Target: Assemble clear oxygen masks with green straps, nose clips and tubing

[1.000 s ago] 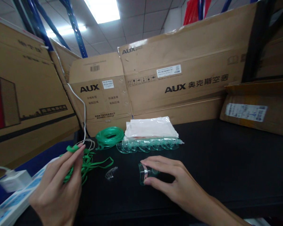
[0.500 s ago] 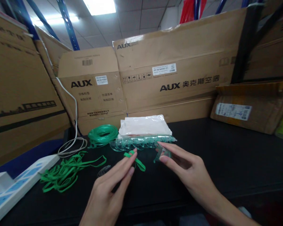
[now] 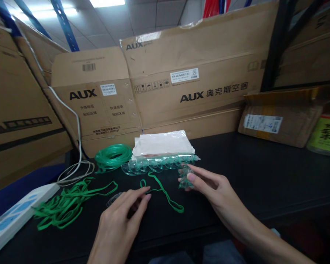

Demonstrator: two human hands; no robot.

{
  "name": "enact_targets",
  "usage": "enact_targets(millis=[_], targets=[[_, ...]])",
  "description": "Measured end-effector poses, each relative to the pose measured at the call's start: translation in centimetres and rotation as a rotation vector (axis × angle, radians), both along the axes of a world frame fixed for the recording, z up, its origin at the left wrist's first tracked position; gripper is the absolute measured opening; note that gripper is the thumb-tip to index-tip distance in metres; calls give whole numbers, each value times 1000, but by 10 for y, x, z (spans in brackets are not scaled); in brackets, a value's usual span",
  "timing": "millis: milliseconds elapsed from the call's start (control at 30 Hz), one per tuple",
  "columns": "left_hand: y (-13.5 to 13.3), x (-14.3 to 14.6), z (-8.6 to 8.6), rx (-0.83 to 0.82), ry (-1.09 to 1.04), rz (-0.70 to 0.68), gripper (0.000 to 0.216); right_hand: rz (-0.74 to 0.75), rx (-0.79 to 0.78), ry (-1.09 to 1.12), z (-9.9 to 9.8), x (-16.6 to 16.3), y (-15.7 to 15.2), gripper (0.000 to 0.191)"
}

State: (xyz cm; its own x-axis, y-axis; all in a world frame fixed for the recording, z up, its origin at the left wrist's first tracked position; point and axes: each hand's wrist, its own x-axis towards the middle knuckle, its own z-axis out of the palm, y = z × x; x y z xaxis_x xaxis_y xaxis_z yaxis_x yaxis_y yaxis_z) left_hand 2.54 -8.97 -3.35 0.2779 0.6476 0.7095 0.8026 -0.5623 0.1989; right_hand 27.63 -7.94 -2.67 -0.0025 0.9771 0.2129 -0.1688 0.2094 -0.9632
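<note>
- My left hand (image 3: 118,223) has dropped. The thin green elastic strap (image 3: 165,194) now lies stretched on the black table (image 3: 250,176), fingertips on its end. Can't tell if they're pinching.
- My right hand (image 3: 211,187) still pinches the small clear plastic mask piece (image 3: 184,180) just beside the strap, so they're not joined yet.

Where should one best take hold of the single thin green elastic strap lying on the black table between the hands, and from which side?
Probably at its near looped end, pinched from above. The thin green elastic strap lies flat on the black table, so nothing offers a side grip; that loop lies apart from the left hand and the right hand holding a clear plastic piece.
</note>
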Motion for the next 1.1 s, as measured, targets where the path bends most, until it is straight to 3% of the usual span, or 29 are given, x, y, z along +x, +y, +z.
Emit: enact_targets(millis=[267,400,633,833,1100], targets=[[8,-9,-1,-100,80,142,33,70,-28,-11,2,0,-3,60],[14,-12,-4,-115,155,66,35,119,-37,-48,4,1,-4,58],[27,-27,-15,-64,232,84,40,171,-49,-73,6,1,-5,60],[28,-25,-11,-88,195,40,34,198,-30,-107,6,-1,-5,59],[29,-24,-11,-115,186,-76,45,243,-17,-113,6,-2,-6,55]])
